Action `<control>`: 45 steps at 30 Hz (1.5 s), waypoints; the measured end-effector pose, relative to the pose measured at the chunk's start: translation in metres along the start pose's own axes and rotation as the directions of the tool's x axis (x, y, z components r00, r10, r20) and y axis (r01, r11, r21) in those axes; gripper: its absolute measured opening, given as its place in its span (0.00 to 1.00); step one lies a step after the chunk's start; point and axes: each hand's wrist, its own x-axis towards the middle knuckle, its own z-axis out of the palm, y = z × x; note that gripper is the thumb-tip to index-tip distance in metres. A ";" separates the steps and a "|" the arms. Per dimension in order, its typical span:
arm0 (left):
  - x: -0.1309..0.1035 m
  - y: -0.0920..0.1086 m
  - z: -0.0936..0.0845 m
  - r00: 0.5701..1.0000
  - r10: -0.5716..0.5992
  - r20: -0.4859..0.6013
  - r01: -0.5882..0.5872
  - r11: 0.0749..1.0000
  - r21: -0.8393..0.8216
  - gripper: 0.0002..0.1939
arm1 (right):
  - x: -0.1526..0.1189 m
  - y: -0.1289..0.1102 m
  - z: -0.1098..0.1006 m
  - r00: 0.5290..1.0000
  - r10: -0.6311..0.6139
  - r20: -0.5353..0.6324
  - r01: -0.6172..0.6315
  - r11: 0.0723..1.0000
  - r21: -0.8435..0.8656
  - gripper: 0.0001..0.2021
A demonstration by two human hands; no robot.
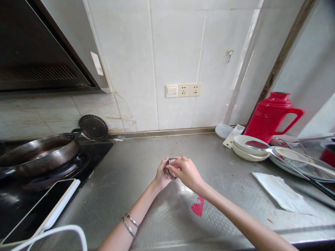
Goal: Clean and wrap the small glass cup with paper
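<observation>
Over the middle of the metal counter, my left hand (pixel 161 176) is wrapped round a small round container (pixel 168 169). It looks shiny, with a silvery rim and dark brown tones; its exact kind I cannot make out. My right hand (pixel 187 171) bends over it from the right, thumb and fingers pinched together at its mouth. Whatever is between those fingertips, if anything, is hidden. A torn red scrap (pixel 198 206) lies on the counter below my right wrist.
On the left, a frying pan (pixel 39 157) sits on the black stove, with a phone (pixel 39 216) and white cable in front. To the right are a red thermos (pixel 270 116), stacked bowls (pixel 250 153), plates with utensils and a white paper (pixel 284 193). Sockets (pixel 183 90) are on the wall.
</observation>
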 end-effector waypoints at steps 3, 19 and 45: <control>-0.002 -0.001 0.002 1.000 0.015 -0.021 -0.015 1.000 -0.005 0.19 | 0.003 0.001 0.004 0.998 0.015 -0.059 -0.015 1.000 0.008 0.13; 0.000 0.005 -0.002 0.995 -0.101 -0.008 0.099 0.986 -0.131 0.20 | 0.011 0.030 -0.025 0.767 -0.606 0.212 0.641 0.732 -0.230 0.11; 0.003 0.020 -0.012 0.964 -0.220 0.151 0.202 0.971 0.130 0.26 | 0.053 0.049 -0.040 0.526 -0.668 0.526 0.850 0.438 -0.293 0.23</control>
